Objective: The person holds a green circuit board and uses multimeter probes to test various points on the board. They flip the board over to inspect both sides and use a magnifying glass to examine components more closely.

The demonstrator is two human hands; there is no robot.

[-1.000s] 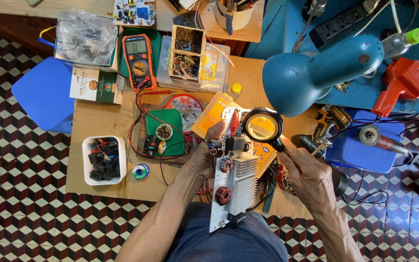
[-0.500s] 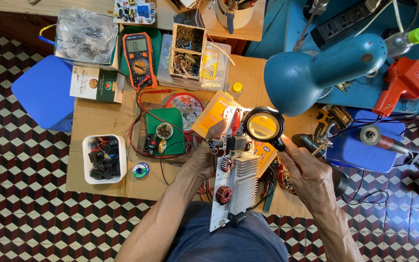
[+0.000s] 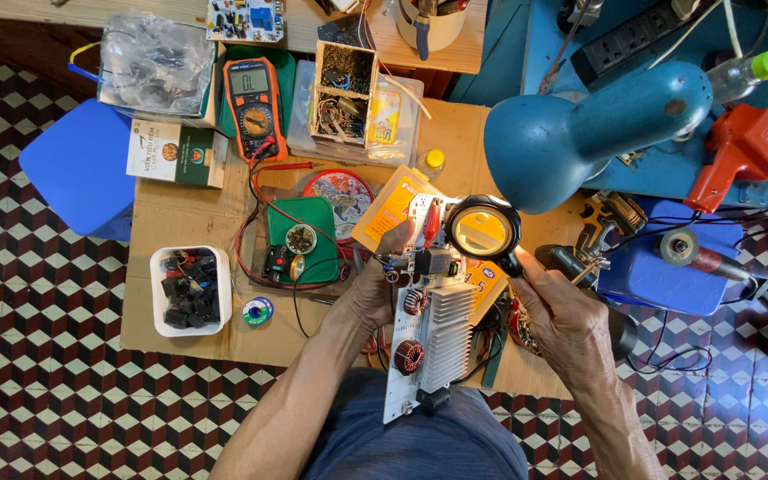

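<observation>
- While the left hand (image 3: 373,289) grasps a long white circuit board (image 3: 427,333) by its left edge, fingers clenched around it, the board hangs over the near edge of the worktop (image 3: 180,213), its lower end above the person's lap.
- Circuit board: carries a ribbed metal heatsink (image 3: 444,333) and two copper coils along its left side; upper end reaches toward the middle of the worktop.
- Right hand (image 3: 566,324): closed on the handle of a black-rimmed magnifying glass (image 3: 482,229), lens held just above the board's upper end.
- Blue desk lamp (image 3: 580,133): shade hangs over the worktop's right edge, close above the lens; little open room there.
- Green tray (image 3: 308,222): just left of the left hand, ringed by red and black leads.
- Orange multimeter (image 3: 255,107): at the far edge, left of a cardboard box of parts (image 3: 344,93).
- White tub of black components (image 3: 190,289): near the left edge; a small solder spool (image 3: 258,311) just beside it.
- Green-and-white carton (image 3: 175,153): at the far left corner.
- Open room: bare cardboard surface along the near left corner and left edge.
- Blue stool (image 3: 77,169): beyond the left edge, on the chequered floor.
- Red soldering gun (image 3: 744,151): well apart, right of the lamp.
</observation>
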